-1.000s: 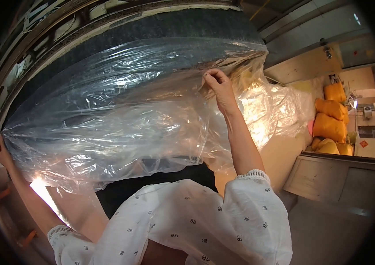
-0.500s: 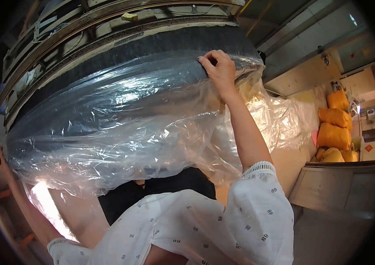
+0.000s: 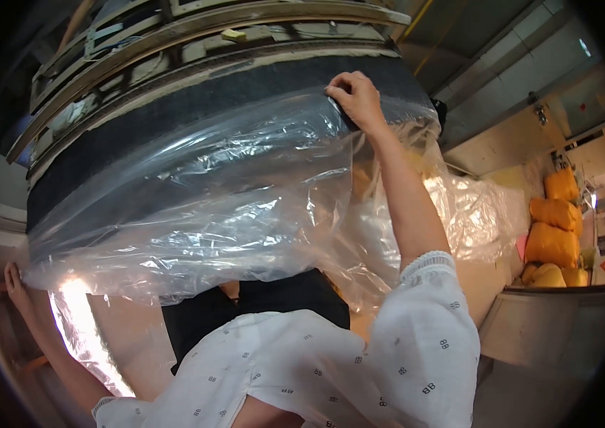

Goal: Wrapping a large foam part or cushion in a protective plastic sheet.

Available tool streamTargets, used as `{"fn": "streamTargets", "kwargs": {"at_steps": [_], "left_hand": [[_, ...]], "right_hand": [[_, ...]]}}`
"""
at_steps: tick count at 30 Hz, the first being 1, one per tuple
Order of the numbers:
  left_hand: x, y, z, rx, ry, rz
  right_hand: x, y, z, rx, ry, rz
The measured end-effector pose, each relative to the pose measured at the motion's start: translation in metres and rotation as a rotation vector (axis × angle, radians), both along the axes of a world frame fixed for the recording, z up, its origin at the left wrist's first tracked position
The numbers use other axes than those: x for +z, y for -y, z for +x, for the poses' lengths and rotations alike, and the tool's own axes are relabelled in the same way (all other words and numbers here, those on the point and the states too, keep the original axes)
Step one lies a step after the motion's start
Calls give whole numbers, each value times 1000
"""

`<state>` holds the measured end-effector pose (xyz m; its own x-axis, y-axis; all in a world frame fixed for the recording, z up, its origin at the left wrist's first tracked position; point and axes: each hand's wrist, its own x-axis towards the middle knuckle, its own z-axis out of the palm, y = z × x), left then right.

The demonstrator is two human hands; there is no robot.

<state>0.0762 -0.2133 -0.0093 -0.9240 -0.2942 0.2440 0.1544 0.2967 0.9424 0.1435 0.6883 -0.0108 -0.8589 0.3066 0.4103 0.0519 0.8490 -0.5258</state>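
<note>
A wide clear plastic sheet (image 3: 245,221) lies wrinkled across a dark flat surface (image 3: 174,107) in front of me, its near part hanging toward my lap. At its upper right, my right hand (image 3: 356,96) is closed in a pinch on the sheet's far edge, thumb against the curled fingers. Far to the left, my left hand (image 3: 16,282) is at the sheet's left end, fingers at the film's edge; the dim light hides their exact grip. More crumpled clear film (image 3: 473,210) spreads off to the right.
Behind the dark surface runs a wooden and metal frame (image 3: 245,25) with a small yellow block (image 3: 233,34) on it. Orange stuffed bags (image 3: 553,242) are piled at the right, by a pale cabinet (image 3: 552,328). A bright strip (image 3: 81,328) shines at lower left.
The sheet's far edge has come nearer to me, showing more of the dark surface beyond it. Both hands still stay at the sheet. The whole view has shifted slightly.
</note>
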Motion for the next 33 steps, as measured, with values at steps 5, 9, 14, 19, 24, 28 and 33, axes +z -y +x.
{"fn": "streamTargets", "kwargs": {"at_steps": [5, 9, 14, 19, 24, 28, 33], "left_hand": [[44, -95, -24, 254, -304, -47], [-4, -134, -126, 235, -236, -249], [-66, -133, -190, 296, -184, -410], [-51, -171, -228, 286, -61, -413], [-36, -178, -237, 401, 20, -466], [-53, -197, -253, 463, 90, -616], [-108, -85, -293, 384, 38, -469]], "right_hand": [[60, -8, -47, 22, -589, -689], [32, -29, -71, -370, -455, -185], [-18, -36, -100, -399, -362, -211], [-20, -55, -108, -334, -370, -84], [-19, -54, -118, -348, -346, -57], [-11, -66, -112, -409, -311, -6], [-20, -65, -125, -545, -337, -77]]}}
